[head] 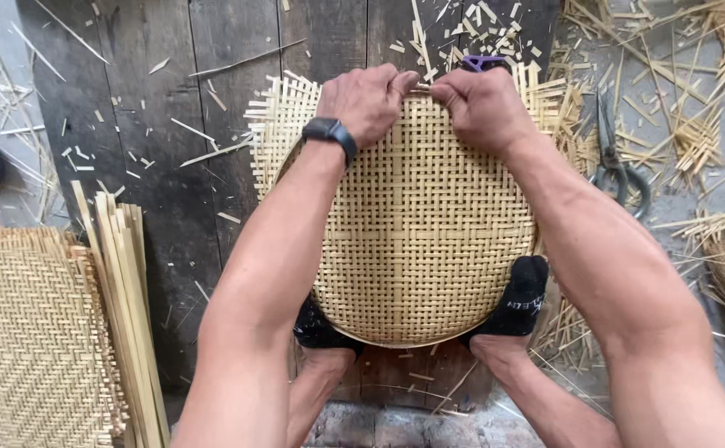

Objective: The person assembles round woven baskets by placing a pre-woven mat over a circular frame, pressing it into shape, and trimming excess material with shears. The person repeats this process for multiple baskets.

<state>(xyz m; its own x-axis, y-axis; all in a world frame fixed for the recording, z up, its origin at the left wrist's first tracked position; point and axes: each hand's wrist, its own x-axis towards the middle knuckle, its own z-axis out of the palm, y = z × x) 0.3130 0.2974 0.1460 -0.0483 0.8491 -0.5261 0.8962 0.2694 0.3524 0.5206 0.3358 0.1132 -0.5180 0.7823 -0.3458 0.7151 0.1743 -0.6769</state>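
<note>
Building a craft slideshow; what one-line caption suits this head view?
Both hands, left hand and right hand, pinch the far rim of a round woven bamboo tray braced by black-socked feet.

Pale-yellow checker-woven bamboo tray (420,241); black socks (518,297); dark-grey planks (155,99).

Both hands' grip at far rim of woven tray (420,241); shears (615,170) right of grip, strip bundle (126,307) and woven mat (31,332) near-left.

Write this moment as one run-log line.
left hand: pinching rim | right hand: pinching rim | round pale woven bamboo tray: braced by black-socked feet | metal shears: right, untouched
</note>
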